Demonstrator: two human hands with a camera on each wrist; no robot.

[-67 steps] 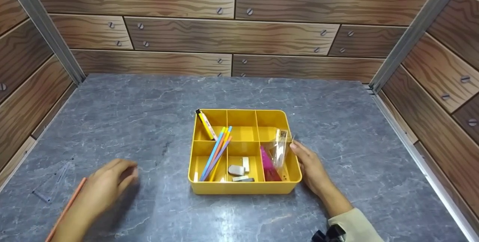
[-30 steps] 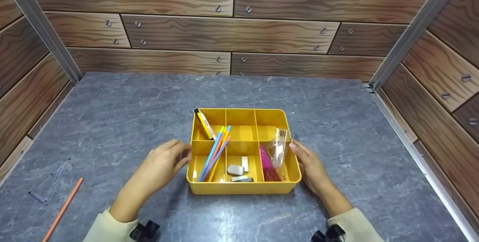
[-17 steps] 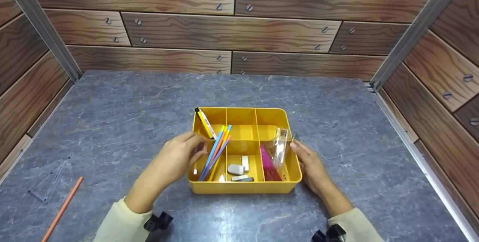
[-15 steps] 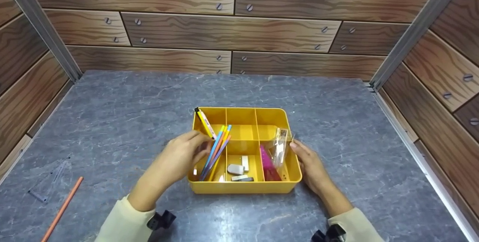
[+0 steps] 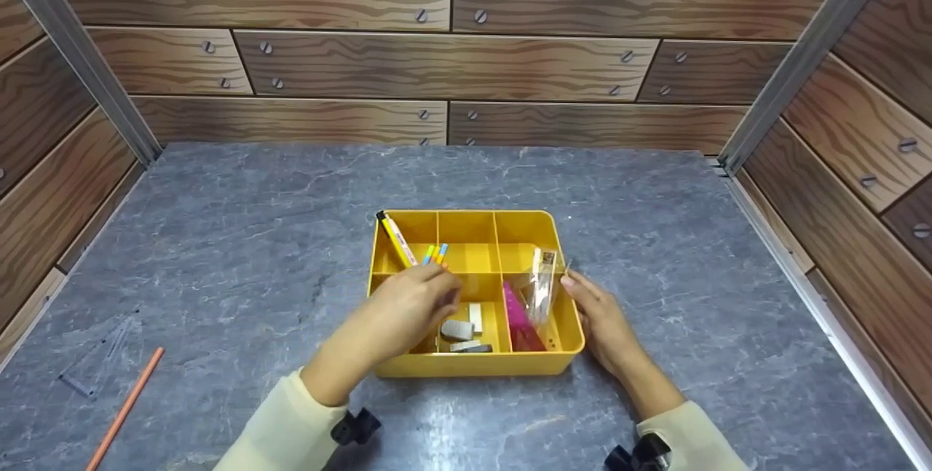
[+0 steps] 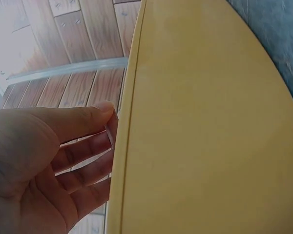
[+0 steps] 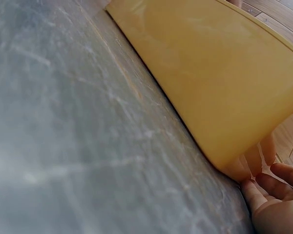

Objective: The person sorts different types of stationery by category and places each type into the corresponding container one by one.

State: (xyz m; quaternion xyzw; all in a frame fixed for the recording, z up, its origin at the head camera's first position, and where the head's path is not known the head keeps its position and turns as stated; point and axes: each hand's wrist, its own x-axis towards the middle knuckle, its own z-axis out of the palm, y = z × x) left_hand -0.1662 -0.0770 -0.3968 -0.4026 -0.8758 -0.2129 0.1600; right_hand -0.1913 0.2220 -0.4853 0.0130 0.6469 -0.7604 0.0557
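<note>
A yellow divided organizer tray [image 5: 480, 365] sits on the grey table. My left hand [image 5: 408, 307] reaches over its front left compartment, fingertips above the erasers [image 5: 457, 330]. It covers most of the coloured pencils [image 5: 442, 251], whose tips show behind it. In the left wrist view, the left hand [image 6: 53, 156] has loosely bent fingers with nothing seen between them; the tray's wall hides some fingertips. My right hand [image 5: 608, 318] rests fingers against the tray's right wall, as the right wrist view shows near the tray's corner [image 7: 224, 161]. A pink triangular ruler [image 5: 520, 322] leans in the front right compartment.
Clear plastic rulers [image 5: 540, 289] stand beside the pink one. A yellow-black marker and a pen [image 5: 397, 238] lean in the back left compartment. On the table's left lie an orange pencil [image 5: 127, 405] and a clear set square [image 5: 95, 362]. Wood-patterned walls [image 5: 349, 63] enclose the table.
My left hand has moved right from the table's left side, past the tray's left rim and over the pencils toward the erasers. The right hand stays at the tray's right side.
</note>
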